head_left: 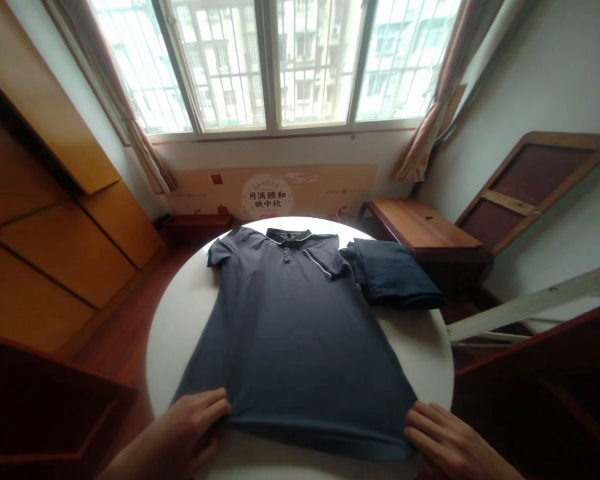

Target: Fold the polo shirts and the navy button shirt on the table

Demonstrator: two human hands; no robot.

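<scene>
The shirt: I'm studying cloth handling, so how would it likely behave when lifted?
The shirt is probably floppy: soft creases show near its collar. It looks thin, so likely light. Lifted at the hem, where the left hand and right hand hold it, its collar would probably trail.

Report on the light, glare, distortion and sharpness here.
Head view: the window glares, washing out the scene outside; head view: both lower corners sink into deep shadow, and the polo shirt looks dark against the pale table; head view: wide-angle distortion makes the cabinet lean; head view: slight softness over the left hand and right hand.
</scene>
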